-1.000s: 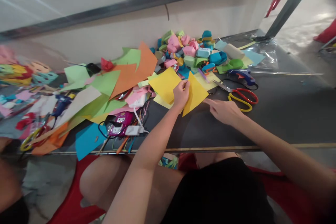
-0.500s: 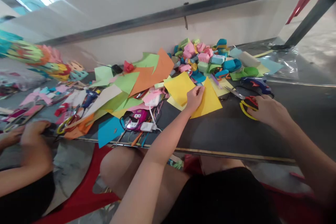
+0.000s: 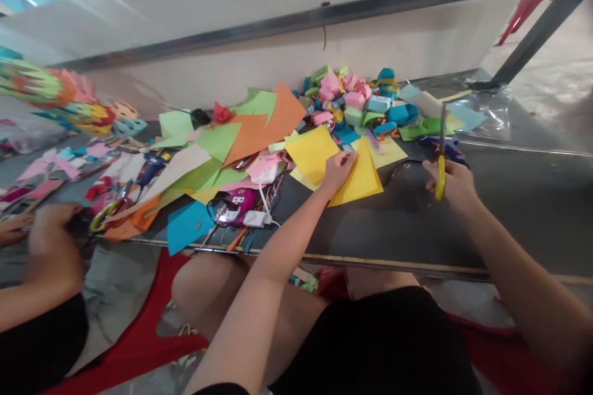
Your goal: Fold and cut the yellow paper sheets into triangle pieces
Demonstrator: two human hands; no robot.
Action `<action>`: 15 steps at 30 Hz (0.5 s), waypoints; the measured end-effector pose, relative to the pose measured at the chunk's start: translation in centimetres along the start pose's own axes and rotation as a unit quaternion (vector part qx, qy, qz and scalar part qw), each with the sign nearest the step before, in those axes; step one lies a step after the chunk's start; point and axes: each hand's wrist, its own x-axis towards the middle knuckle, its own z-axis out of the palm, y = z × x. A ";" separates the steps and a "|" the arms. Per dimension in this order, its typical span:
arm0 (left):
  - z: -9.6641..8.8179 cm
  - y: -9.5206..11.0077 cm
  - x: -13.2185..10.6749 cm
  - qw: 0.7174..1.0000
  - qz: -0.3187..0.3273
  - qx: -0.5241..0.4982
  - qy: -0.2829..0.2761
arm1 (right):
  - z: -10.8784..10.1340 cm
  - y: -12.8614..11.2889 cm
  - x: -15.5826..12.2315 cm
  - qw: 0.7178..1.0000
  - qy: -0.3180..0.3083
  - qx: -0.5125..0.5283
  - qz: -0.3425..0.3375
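Our left hand [image 3: 340, 168] pinches the yellow paper [image 3: 360, 180] at twelve o'clock; our right hand [image 3: 453, 186], at two o'clock, grips the scissors [image 3: 441, 157], blades upright. We judge those blades could nick the pinching fingers if the sheet slips.

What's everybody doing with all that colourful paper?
A person sits at a dark table. Their left hand pinches a folded yellow paper, and their right hand holds scissors, blades pointing up, beside it. Loose coloured sheets and a pile of small folded pieces lie behind. Another person's hand is at the left edge.
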 end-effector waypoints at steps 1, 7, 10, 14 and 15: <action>0.0 0.1 0.0 1.000 -0.003 -0.009 -0.005 | 0.6 -0.6 -0.2 0.991 -0.056 0.123 0.016; 0.3 0.5 -0.4 0.997 -0.001 -0.072 -0.038 | 4.2 -3.5 -1.6 0.914 -0.264 0.308 -0.014; 0.3 0.3 -0.4 0.997 -0.003 -0.072 -0.012 | 4.7 -3.3 -1.9 0.927 -0.251 0.278 -0.029; 0.8 0.0 -0.3 0.996 -0.014 -0.087 -0.002 | 4.6 -2.8 -1.9 0.934 -0.253 0.252 0.003; 1.0 0.0 -0.3 0.995 -0.021 -0.097 0.002 | 4.6 -2.7 -1.9 0.936 -0.250 0.250 0.013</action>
